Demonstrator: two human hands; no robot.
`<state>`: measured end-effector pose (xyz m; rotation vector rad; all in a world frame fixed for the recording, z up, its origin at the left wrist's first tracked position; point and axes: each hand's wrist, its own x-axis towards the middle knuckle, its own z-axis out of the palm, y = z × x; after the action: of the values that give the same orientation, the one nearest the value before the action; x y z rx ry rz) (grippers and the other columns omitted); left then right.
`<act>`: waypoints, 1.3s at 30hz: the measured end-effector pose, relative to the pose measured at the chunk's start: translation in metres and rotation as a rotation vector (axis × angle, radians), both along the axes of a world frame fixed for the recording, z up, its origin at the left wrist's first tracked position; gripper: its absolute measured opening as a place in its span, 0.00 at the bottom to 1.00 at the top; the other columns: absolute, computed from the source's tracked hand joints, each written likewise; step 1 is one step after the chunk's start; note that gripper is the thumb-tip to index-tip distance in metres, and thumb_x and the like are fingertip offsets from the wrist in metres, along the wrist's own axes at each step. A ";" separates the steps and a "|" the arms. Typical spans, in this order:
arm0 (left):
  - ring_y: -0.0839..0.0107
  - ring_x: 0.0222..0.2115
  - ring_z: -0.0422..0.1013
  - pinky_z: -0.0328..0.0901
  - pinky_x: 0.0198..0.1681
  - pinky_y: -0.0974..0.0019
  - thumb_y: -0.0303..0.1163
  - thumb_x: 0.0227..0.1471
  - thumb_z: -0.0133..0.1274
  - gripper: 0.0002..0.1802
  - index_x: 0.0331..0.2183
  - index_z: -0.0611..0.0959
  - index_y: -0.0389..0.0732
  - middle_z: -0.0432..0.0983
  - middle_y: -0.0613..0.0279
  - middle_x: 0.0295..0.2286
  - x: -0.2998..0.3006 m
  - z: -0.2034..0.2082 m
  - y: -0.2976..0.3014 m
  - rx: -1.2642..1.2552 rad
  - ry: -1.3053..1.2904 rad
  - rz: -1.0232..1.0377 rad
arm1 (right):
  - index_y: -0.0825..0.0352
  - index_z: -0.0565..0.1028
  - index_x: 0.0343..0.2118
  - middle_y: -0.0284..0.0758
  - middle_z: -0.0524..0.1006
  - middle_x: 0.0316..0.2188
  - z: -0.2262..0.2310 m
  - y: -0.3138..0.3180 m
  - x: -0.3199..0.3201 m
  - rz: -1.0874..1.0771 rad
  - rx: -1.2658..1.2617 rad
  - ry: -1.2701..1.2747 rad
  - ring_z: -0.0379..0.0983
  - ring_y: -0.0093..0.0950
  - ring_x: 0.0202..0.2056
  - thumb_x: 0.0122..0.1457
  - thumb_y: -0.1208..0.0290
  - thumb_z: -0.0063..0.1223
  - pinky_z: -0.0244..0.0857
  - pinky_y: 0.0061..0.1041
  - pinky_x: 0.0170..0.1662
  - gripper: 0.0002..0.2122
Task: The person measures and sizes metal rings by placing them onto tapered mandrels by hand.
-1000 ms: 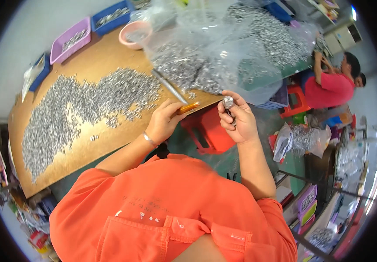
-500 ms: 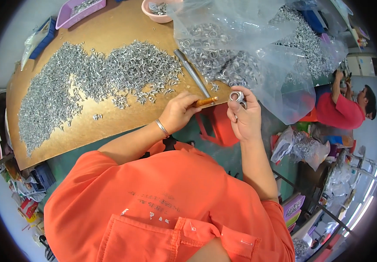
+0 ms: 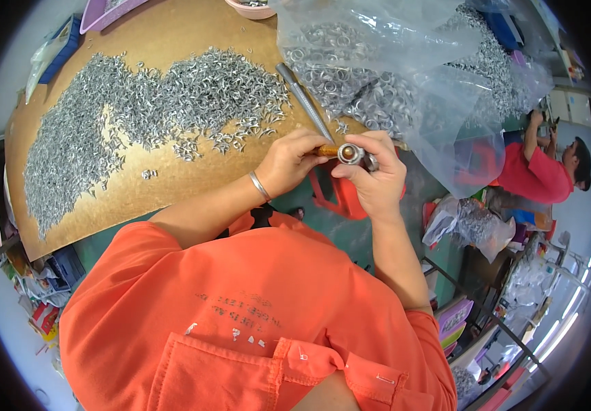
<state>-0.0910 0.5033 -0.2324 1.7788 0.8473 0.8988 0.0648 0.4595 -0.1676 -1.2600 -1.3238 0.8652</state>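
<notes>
My left hand (image 3: 286, 164), with a bracelet at its wrist, is closed on a brass-coloured rod with a ribbed surface (image 3: 326, 151). My right hand (image 3: 381, 179) pinches a silver metal ring (image 3: 344, 157), with more shiny metal partly hidden among the fingers. The rod's end meets the ring and its tip shows in the ring's opening. Both hands are at the near edge of the brown table (image 3: 151, 194). Just beyond them a grey metal bar (image 3: 306, 104) lies on the table.
A wide heap of small curved silver pieces (image 3: 199, 96) covers the table's left and middle. Clear plastic (image 3: 439, 103) lies over many silver rings (image 3: 329, 55) at right. A red plastic stool (image 3: 343, 195) stands below the edge. A co-worker in red (image 3: 535, 171) is farther right.
My right hand has moved left with the ring, bringing it from apart to against the rod's end. The left hand still grips the rod; the view has shifted slightly.
</notes>
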 end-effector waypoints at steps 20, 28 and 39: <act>0.73 0.22 0.70 0.64 0.23 0.75 0.21 0.41 0.57 0.12 0.33 0.77 0.37 0.72 0.61 0.26 -0.036 0.055 0.016 0.430 -0.095 -0.030 | 0.68 0.74 0.35 0.32 0.70 0.23 -0.023 0.000 -0.024 0.089 0.057 -0.196 0.65 0.19 0.20 0.45 0.82 0.56 0.60 0.16 0.21 0.12; 0.75 0.20 0.71 0.65 0.22 0.75 0.27 0.55 0.42 0.07 0.36 0.67 0.35 0.73 0.61 0.20 -0.051 0.074 0.017 -0.512 -0.039 0.274 | 0.64 0.65 0.25 0.29 0.65 0.17 0.004 0.021 -0.032 -0.206 -0.320 0.720 0.54 0.14 0.13 0.62 0.62 0.38 0.45 0.11 0.13 0.13; 0.76 0.29 0.68 0.66 0.30 0.75 0.20 0.50 0.45 0.13 0.40 0.67 0.39 0.71 0.60 0.30 -0.048 0.068 0.011 -0.677 -0.512 0.360 | 0.67 0.69 0.29 0.37 0.71 0.25 -0.011 0.052 -0.109 0.011 0.617 -0.175 0.67 0.34 0.25 0.54 0.73 0.47 0.61 0.28 0.30 0.03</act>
<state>-0.1390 0.5143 -0.1645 0.7774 0.9870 1.0698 -0.0439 0.5111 -0.1790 -0.8493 -1.5787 0.3069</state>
